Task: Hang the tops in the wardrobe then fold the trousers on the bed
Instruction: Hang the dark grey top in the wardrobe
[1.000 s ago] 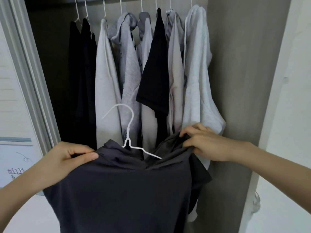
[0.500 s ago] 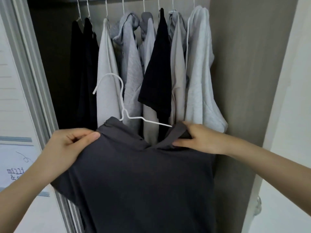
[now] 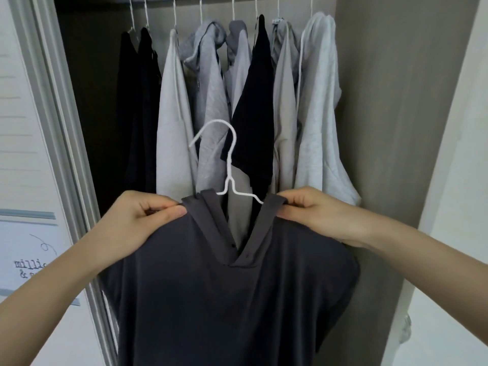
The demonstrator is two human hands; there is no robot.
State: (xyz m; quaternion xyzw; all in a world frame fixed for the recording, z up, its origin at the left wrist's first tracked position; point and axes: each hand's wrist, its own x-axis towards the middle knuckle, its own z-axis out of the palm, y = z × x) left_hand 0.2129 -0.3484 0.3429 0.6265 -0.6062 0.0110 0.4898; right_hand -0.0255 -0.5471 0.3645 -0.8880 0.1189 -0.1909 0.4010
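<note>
Wardrobe (image 3: 383,128) behind, top (image 3: 224,299) upright (hanger (image 3: 228,165) hook leftward)

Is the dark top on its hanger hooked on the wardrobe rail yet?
Not yet. The white hanger has its hook free in front of the hung clothes, and both hands, left and right, pinch the dark top at its shoulders.

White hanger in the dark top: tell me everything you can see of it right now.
The white hanger looks like thin coated wire: an open hook at the top, a twisted neck, and two arms sloping into the collar of the dark grey top, which hides their ends. It stands roughly upright, not on the rail, in front of the hung clothes. The left hand and right hand pinch the top's shoulders.
</note>
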